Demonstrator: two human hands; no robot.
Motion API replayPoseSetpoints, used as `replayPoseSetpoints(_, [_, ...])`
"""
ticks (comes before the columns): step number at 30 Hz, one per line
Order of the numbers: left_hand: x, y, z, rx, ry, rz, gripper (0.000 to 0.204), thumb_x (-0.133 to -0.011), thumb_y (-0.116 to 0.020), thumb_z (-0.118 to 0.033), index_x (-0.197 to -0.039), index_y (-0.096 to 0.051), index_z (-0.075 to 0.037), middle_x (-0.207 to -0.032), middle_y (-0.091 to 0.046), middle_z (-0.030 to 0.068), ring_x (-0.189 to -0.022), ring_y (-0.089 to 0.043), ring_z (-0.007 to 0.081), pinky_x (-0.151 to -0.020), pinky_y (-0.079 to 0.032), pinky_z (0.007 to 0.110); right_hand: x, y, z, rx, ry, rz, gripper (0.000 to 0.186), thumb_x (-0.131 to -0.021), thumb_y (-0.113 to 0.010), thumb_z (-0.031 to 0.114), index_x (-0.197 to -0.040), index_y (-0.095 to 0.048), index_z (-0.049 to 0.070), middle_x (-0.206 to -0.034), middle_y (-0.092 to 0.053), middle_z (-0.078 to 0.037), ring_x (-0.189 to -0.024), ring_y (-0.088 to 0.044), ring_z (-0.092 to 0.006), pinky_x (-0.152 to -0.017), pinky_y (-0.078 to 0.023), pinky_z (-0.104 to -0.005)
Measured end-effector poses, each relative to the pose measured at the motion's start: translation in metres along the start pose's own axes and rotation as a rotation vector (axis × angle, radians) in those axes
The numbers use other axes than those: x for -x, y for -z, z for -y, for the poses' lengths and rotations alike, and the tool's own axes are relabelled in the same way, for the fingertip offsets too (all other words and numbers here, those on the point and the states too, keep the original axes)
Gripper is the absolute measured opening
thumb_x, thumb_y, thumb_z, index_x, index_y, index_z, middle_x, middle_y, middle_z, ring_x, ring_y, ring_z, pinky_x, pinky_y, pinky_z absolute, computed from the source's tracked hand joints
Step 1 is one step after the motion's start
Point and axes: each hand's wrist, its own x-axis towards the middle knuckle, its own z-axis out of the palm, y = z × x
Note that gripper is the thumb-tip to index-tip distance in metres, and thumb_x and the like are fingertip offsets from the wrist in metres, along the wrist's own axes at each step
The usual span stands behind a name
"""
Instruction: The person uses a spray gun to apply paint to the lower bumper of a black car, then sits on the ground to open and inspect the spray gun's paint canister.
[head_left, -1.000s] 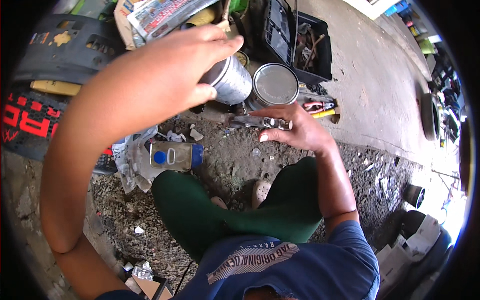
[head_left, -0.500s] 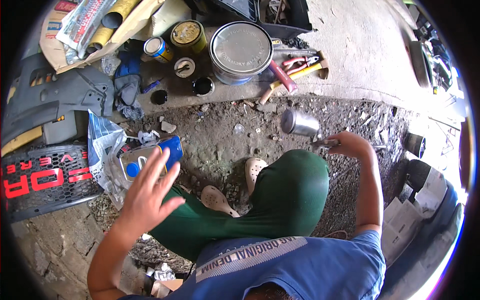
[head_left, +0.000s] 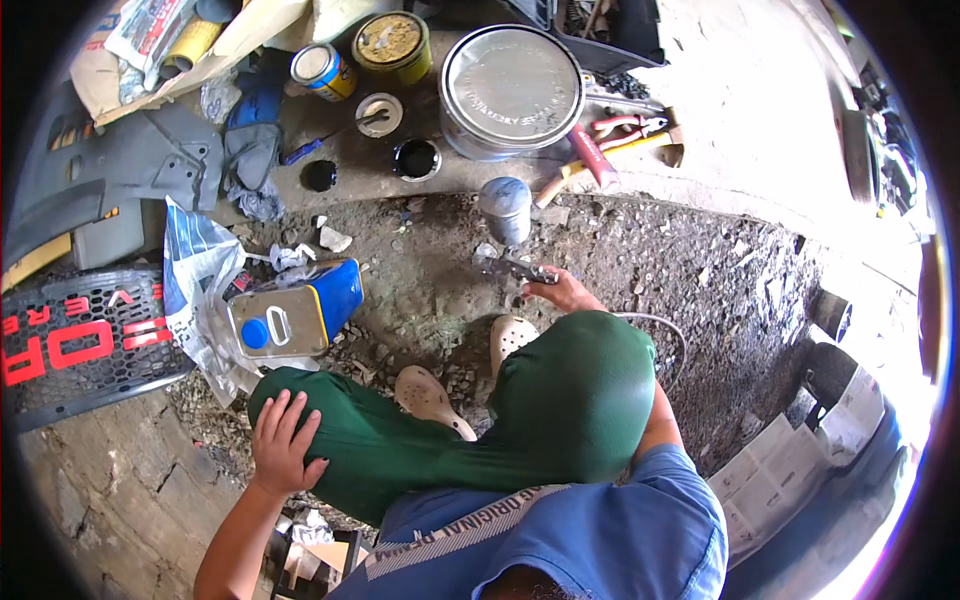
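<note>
My right hand (head_left: 568, 291), out beyond my right knee, is wrapped round a spray gun (head_left: 522, 268). The gun's silver cup (head_left: 506, 208) stands up above its body, and a thin pale hose (head_left: 668, 325) loops behind my wrist. Resting on my left knee in green trousers, my left hand (head_left: 284, 445) lies flat with its fingers out, and it holds nothing. Beyond that knee lies a rectangular metal can (head_left: 290, 320) with blue sides and a blue cap. Part of the right forearm is hidden by my right knee.
A big lidded paint can (head_left: 512, 92) stands on the concrete ledge among smaller cans, an open tin of dark liquid (head_left: 416, 160), pliers (head_left: 628, 126) and a hammer (head_left: 620, 160). To the left lies a black mesh grille (head_left: 90, 335) beside plastic sheet (head_left: 200, 290). Gravel covers the ground.
The spray gun has swung left in my right hand, and its cup has gone from tilted to nearly upright. My left hand has come down from the air onto my left knee.
</note>
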Motion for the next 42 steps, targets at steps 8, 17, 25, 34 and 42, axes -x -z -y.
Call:
replayPoseSetpoints(8, [0.013, 0.0, -0.027, 0.05, -0.095, -0.006, 0.061, -0.101, -0.038, -0.06, -0.136, -0.058, -0.014, -0.144, -0.056, 0.0185, -0.137, -0.047, 0.0411, -0.116, -0.031, 0.056, -0.017, 0.014, -0.014, 0.421, 0.0, -0.103, 0.067, -0.087, -0.081, 0.042, -0.142, -0.058, 0.011, -0.115, -0.072, -0.013, -0.101, -0.067, -0.0214, -0.091, -0.052, -0.0362])
replayPoseSetpoints(17, [0.016, 0.076, -0.102, 0.365, -0.175, 0.239, 0.055, -0.097, -0.055, -0.053, -0.139, -0.057, -0.017, -0.149, -0.052, 0.0139, -0.139, -0.047, 0.0367, -0.116, -0.036, 0.05, 0.038, 0.029, 0.054, 0.969, -0.2, -0.234, 0.085, -0.084, -0.077, 0.054, -0.149, -0.045, 0.01, -0.144, -0.056, -0.021, -0.135, -0.05, -0.0406, -0.109, -0.042, -0.0551])
replayPoseSetpoints(25, [-0.072, 0.082, -0.126, 0.582, 0.299, -0.038, 0.059, -0.088, -0.071, -0.014, -0.141, -0.046, -0.002, -0.133, -0.054, 0.0222, -0.128, -0.05, 0.0416, -0.11, -0.04, 0.051, 0.191, -0.117, 0.275, 0.441, 0.242, -0.048, 0.059, -0.087, -0.077, 0.033, -0.136, -0.058, 0.006, -0.134, -0.063, -0.019, -0.124, -0.06, -0.0386, -0.105, -0.047, -0.0463])
replayPoseSetpoints(34, [-0.3, -0.13, 0.145, 0.941, 1.381, -0.79, 0.064, -0.079, -0.064, -0.009, -0.139, -0.046, 0.005, -0.128, -0.059, 0.0294, -0.116, -0.06, 0.0433, -0.102, -0.047, 0.049, 0.15, -0.177, 0.355, 0.657, 0.748, 0.046, 0.039, -0.091, -0.065, 0.015, -0.127, -0.058, 0.002, -0.126, -0.062, -0.016, -0.114, -0.062, -0.0334, -0.099, -0.047, -0.0459])
replayPoseSetpoints(42, [-0.346, -0.139, 0.128, 0.337, 1.089, -0.716, 0.094, -0.073, -0.075, -0.017, -0.153, -0.029, 0.0, -0.153, -0.04, 0.0233, -0.142, -0.037, 0.0409, -0.121, -0.027, 0.049, 0.142, -0.14, 0.348, 1.201, 0.859, -0.078, 0.041, -0.087, -0.064, 0.012, -0.126, -0.059, -0.002, -0.122, -0.061, -0.018, -0.113, -0.063, -0.0299, -0.105, -0.046, -0.0513])
